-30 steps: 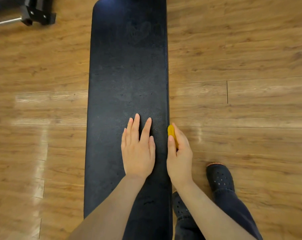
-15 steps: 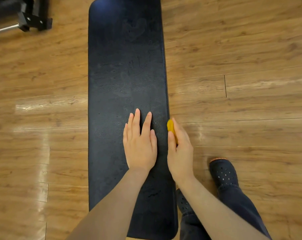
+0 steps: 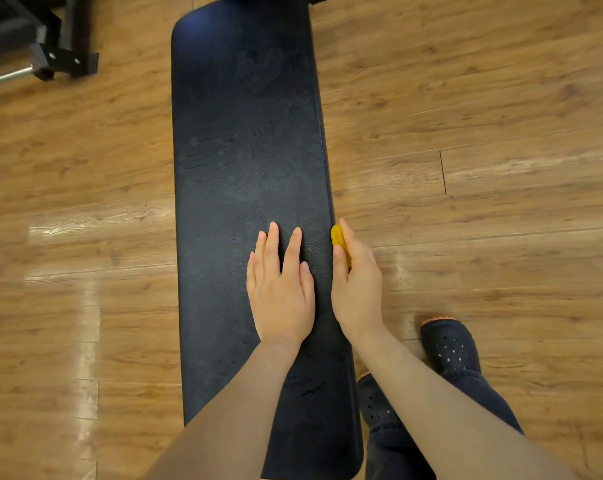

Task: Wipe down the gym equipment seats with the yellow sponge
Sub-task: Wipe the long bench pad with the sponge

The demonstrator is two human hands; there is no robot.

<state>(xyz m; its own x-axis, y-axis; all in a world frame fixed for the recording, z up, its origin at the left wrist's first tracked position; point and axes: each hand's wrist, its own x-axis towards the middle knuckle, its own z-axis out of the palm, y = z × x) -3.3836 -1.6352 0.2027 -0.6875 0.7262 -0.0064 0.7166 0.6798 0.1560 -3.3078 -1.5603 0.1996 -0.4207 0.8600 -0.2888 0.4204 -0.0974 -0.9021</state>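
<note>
A long black padded bench seat (image 3: 244, 140) runs up the middle of the head view, with faint damp streaks on its surface. My left hand (image 3: 281, 289) lies flat on the pad near its right side, fingers straight and pointing away from me. My right hand (image 3: 357, 282) grips the yellow sponge (image 3: 338, 239) and holds it against the bench's right side edge. Only a thin strip of the sponge shows between thumb and fingers.
Wooden plank floor (image 3: 466, 133) surrounds the bench. A black metal equipment frame with a chrome bar (image 3: 43, 53) stands at the top left. My dark perforated shoes (image 3: 450, 344) and dark trousers are on the floor to the right of the bench's near end.
The view has drifted, showing more of the bench's far and near ends. Both hands have slid a little farther along the bench, the sponge staying on the right edge.
</note>
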